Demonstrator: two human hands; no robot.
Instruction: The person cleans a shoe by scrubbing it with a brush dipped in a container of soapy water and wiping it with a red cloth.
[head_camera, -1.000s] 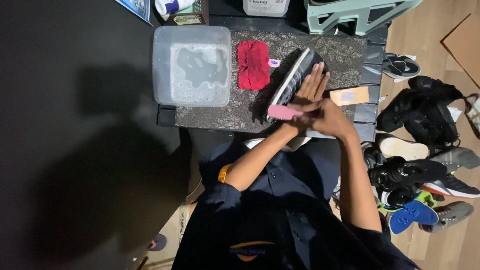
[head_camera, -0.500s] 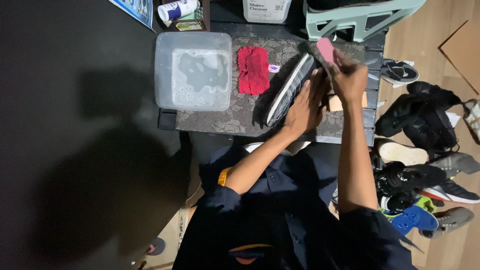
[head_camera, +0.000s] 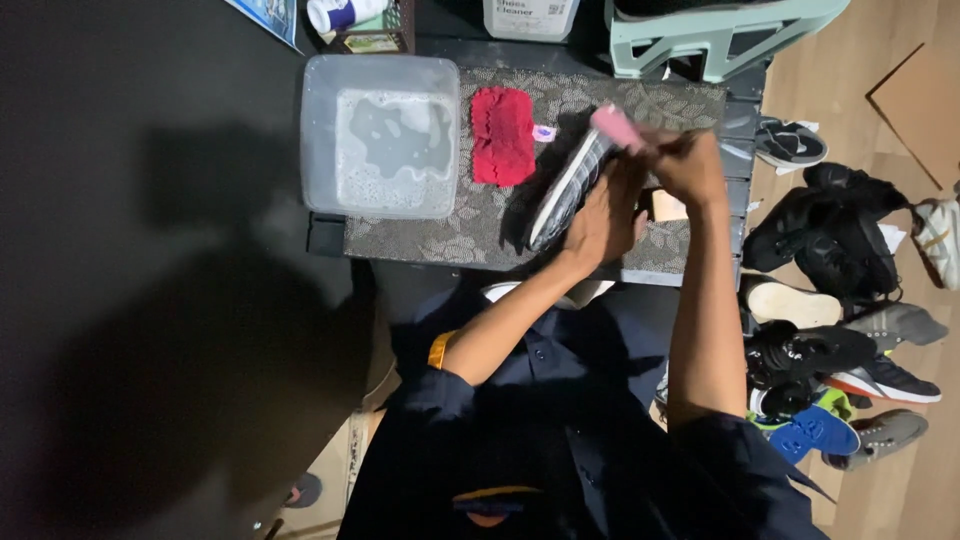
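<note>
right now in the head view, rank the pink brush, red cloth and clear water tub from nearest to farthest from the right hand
1. pink brush: held in the right hand, over the shoe.
2. red cloth: on the mat, left of the shoe.
3. clear water tub: farthest left.

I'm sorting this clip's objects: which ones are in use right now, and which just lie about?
In use: black shoe under the left hand; pink brush in the right hand.

Lying about: red cloth, water tub, shoe pile, green stool.
</note>
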